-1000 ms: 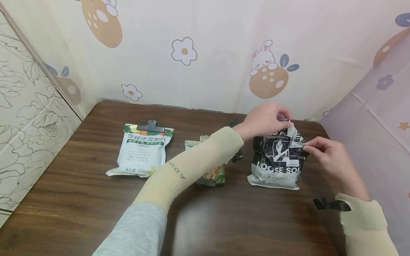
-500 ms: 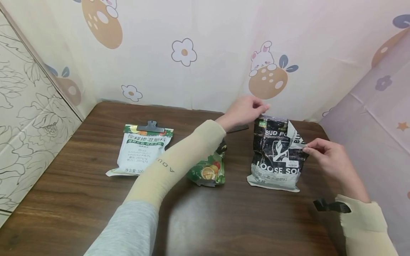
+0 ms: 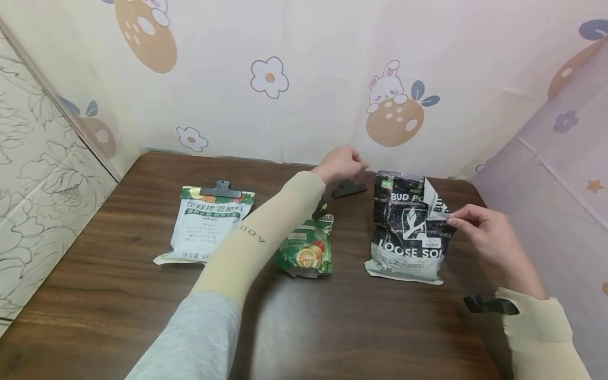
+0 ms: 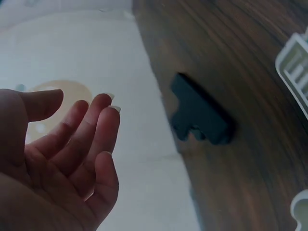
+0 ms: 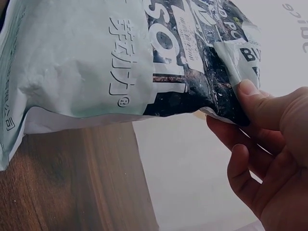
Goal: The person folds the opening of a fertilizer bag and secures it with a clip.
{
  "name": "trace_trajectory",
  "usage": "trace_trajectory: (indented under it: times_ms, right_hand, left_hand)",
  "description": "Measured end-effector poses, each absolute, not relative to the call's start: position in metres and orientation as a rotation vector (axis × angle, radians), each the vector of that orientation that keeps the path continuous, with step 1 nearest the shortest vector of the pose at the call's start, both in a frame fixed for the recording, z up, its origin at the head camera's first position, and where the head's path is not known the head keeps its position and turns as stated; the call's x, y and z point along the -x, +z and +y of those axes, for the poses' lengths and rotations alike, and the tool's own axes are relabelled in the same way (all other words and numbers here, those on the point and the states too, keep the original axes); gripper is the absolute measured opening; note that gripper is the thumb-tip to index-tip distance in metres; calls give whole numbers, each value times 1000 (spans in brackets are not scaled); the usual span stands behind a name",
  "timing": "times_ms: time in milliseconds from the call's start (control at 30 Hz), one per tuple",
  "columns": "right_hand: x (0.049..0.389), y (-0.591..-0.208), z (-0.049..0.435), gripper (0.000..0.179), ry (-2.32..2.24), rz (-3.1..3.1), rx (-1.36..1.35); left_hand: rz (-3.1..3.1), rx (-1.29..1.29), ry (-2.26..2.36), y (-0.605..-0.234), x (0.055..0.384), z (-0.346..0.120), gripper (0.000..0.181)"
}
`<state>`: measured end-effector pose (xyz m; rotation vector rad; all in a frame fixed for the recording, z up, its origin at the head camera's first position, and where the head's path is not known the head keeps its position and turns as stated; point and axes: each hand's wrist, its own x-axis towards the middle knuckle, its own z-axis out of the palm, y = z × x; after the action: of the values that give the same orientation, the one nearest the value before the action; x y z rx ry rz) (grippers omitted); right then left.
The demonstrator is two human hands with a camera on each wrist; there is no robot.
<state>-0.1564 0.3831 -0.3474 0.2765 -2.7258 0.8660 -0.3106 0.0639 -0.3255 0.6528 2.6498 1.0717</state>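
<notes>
Left hand (image 3: 343, 161) released black clip (image 3: 349, 188) onto table (image 3: 361, 327).

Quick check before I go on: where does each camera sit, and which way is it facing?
Head: on the head, looking down over the table; both forearms, left hand, right hand show.
Left wrist: looks past the left hand's relaxed fingers at the black clip.
Right wrist: looks at the soil bag; thumb and fingers pinch its corner.
Shared: clip and bag also show from the head.

Glossy plastic soil bag (image 3: 408, 227) (wood-grain table (image 3: 119, 295)).
</notes>
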Motion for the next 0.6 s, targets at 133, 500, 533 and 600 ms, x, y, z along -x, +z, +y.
trace_trajectory:
  times_ms: [133, 500, 533, 600]
  right_hand:
    - [156, -348, 385, 5, 886, -2717, -281]
    - [154, -346, 384, 8, 897, -2708, -290]
    - [154, -346, 385, 8, 896, -2706, -294]
    - [154, -347, 386, 9, 900, -2706, -301]
  left_hand:
    - [2670, -545, 998, -338, 321, 68, 39]
    - [2756, -374, 782, -369, 333, 72, 24]
    - [2757, -359, 769, -370, 333, 72, 24]
    - [2758, -328, 748, -373, 332, 73, 23]
